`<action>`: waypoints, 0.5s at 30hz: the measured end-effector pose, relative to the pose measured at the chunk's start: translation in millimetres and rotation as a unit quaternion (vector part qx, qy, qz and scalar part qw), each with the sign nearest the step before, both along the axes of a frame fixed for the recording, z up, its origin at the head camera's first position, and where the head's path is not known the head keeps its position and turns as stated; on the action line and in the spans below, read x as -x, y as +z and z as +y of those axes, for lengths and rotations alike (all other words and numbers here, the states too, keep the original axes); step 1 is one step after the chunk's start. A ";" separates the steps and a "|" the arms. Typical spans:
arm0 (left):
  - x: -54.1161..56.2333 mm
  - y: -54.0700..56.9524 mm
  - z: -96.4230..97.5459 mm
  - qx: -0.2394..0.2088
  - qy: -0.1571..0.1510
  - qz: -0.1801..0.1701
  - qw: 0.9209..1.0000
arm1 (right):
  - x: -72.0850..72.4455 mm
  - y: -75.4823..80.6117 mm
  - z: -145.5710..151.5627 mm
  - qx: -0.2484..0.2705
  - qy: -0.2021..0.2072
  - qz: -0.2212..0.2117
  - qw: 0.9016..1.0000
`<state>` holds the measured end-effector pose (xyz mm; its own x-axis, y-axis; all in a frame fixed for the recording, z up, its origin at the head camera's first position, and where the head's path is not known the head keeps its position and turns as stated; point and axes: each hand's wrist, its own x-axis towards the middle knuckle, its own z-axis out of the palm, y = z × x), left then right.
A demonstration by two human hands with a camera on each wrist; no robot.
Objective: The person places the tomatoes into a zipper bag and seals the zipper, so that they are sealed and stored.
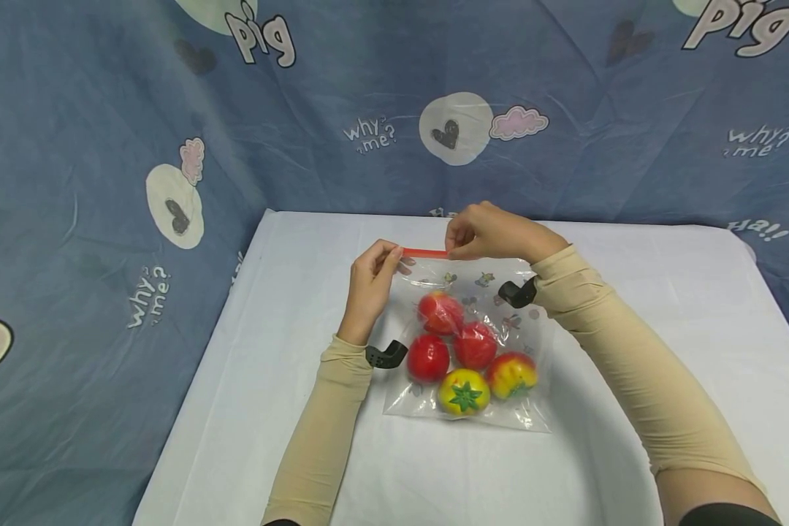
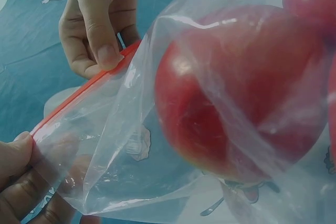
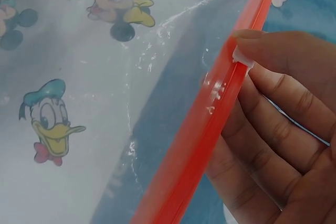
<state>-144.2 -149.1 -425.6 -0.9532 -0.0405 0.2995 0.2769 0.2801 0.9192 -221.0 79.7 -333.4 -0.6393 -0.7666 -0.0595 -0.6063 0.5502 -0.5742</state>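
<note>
A clear zip bag [image 1: 529, 409] with cartoon prints lies on the white table. Inside it are several tomato-like pieces: red ones [image 1: 428, 358], a yellow one with a green star-shaped top [image 1: 464, 392] and a red-and-yellow one [image 1: 512, 375]. Along its far edge runs a red zip strip [image 1: 425, 253]. My left hand [image 1: 371, 281] pinches the strip's left end between thumb and fingers. Farther right, my right hand [image 1: 493, 232] pinches a small white slider [image 3: 242, 59] on the strip. The strip's right part is hidden behind that hand in the head view.
The white-covered table [image 1: 256, 409] reaches back to a blue printed cloth [image 1: 329, 80] that hangs behind it and at the left. Black camera mounts [image 1: 386, 355] stick out from both wrists over the bag.
</note>
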 end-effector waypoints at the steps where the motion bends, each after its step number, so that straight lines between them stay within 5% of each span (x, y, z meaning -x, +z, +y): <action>1: -0.1 0.2 -0.1 0.000 0.000 0.000 1.000 | 0.0 -0.1 0.7 -0.001 -0.001 -0.002 1.000; 15: 0.3 0.3 -0.9 0.003 0.004 -0.001 1.000 | 2.1 -3.1 10.0 -0.004 -0.013 -0.017 1.000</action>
<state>-144.5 -149.9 -425.3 -0.9534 -0.0460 0.2981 0.2731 0.2876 0.9180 -223.1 89.7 -336.5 -0.6570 -0.7487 -0.0877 -0.5717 0.5707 -0.5895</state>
